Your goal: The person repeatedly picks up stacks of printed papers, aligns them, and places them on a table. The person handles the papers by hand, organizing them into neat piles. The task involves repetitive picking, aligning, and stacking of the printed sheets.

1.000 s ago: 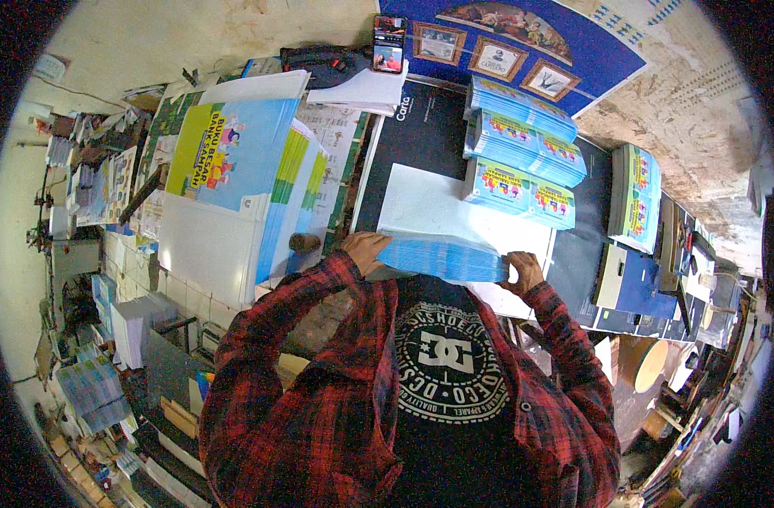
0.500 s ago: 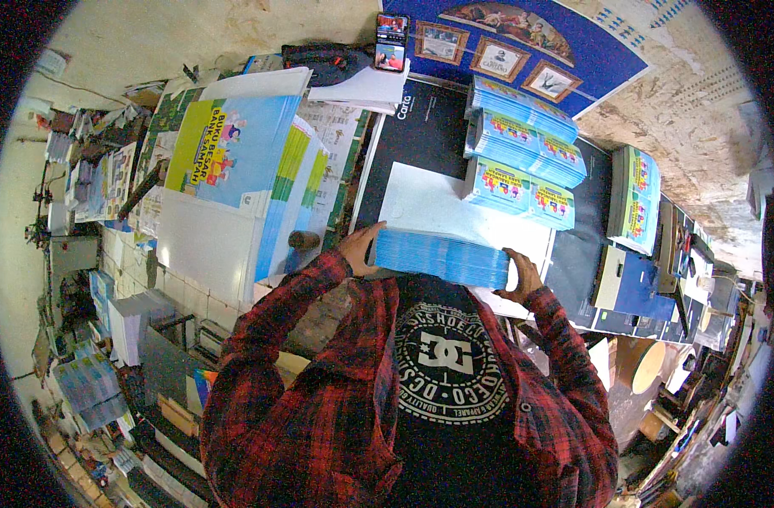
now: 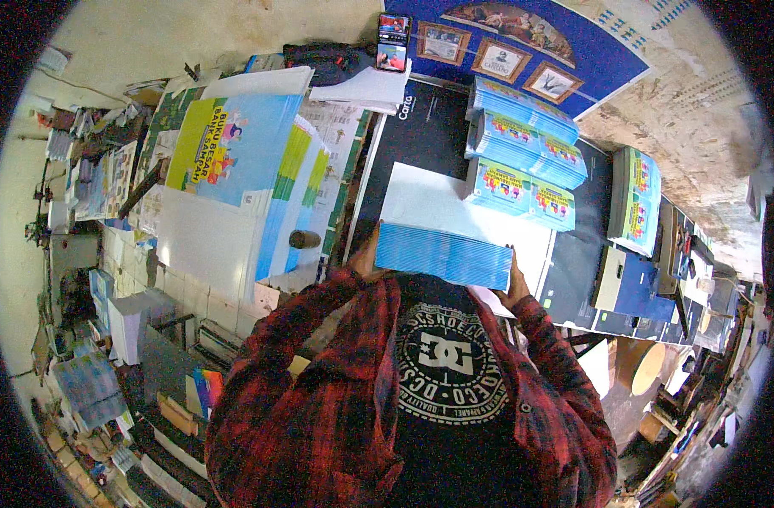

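Note:
A thick stack of blue-edged booklets (image 3: 444, 256) stands at the table's near edge, close to my chest, its many layered edges facing up. My left hand (image 3: 367, 256) presses against the stack's left end, with its fingers partly hidden behind it. At the opposite end my right hand (image 3: 515, 286) grips the right side, fingers along the edge. Under and beyond the stack lies a white sheet (image 3: 421, 196) on the black tabletop. Small booklets with yellow and blue covers (image 3: 522, 188) sit in several piles just past the sheet.
To the left lies a tall pile of large printed covers (image 3: 226, 152), with a short brown cylinder (image 3: 304, 240) beside it. A phone (image 3: 392, 42) leans at the back wall. Another booklet pile (image 3: 635, 199) stands at right, near a blue folder (image 3: 641, 286). A round-topped stool (image 3: 643, 367) is lower right.
Both hands have closed in on the stack's ends and sit slightly lower along its sides. The stack seems to have tipped or shifted a little towards me; the surrounding piles stay put.

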### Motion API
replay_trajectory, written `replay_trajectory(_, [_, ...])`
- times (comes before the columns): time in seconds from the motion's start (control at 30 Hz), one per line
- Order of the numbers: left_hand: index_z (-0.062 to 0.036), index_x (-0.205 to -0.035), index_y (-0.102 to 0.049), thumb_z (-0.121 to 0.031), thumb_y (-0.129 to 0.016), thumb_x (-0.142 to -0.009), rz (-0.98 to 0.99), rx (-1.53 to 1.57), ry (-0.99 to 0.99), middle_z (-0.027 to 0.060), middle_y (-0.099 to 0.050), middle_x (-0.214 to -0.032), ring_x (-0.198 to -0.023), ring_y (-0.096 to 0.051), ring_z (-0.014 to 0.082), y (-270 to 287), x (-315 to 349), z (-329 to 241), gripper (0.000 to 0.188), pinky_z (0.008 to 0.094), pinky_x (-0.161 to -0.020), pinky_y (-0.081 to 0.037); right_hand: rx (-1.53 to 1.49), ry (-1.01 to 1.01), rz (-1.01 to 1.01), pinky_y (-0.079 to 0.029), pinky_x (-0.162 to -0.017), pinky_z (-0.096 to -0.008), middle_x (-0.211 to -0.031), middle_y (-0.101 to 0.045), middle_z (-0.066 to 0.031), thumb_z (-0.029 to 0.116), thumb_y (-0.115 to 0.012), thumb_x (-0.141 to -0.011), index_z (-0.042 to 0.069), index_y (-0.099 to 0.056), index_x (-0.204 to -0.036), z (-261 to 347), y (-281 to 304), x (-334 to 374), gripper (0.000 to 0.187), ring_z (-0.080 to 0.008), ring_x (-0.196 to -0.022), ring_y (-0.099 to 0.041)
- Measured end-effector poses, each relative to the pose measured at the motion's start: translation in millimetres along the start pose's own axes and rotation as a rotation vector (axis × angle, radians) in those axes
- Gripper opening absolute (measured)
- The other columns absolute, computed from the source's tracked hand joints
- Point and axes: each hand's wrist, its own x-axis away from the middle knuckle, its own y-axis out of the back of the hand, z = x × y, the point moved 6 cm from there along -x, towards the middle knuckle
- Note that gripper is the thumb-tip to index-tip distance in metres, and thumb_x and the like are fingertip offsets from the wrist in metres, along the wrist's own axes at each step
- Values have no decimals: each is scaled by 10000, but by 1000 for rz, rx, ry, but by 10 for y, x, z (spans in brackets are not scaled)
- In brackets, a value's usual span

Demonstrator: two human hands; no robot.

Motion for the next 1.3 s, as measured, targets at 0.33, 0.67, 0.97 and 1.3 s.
replay_trajectory(0.33, [5,-1439,6,-219,-743,-744,-179,-24,25,226,-332,-1397,-1274,-377,331,186,-169,-593,1045,419,-1047,-309,-603,-324,-201,-430,-949,-331,-1346,-437,-133,-1,-614,-779,70,-114,-1458,-368,-166,-176,846,-233,-1154,-495])
replay_trajectory(0.67, [15,-1424,104,-190,-714,-745,1,-23,-34,267,-342,-1377,-1252,-399,381,228,-268,-627,1083,419,-1035,-329,-71,-142,25,-368,-1005,-384,-1327,-438,-244,54,-570,-750,-16,-60,-1439,-322,-217,62,860,-355,-1197,-466])
replay_trajectory(0.97, [13,-1431,76,-154,-728,-685,-36,-78,-39,267,-291,-1410,-1298,-338,383,89,-152,-360,1110,411,-1059,-294,-36,-223,-3,-487,-853,-369,-1172,-565,-244,62,-568,-754,23,24,-1446,-469,-267,190,912,-361,-996,-609])
replay_trajectory(1.3, [5,-1435,87,-136,-702,-695,-25,-167,29,274,-268,-1415,-1301,-320,389,399,-233,-797,1092,411,-1052,-303,-49,-153,-54,-418,-969,-363,-1412,-352,-217,205,-734,-699,54,-78,-1458,-334,-107,-41,1015,-294,-1259,-427])
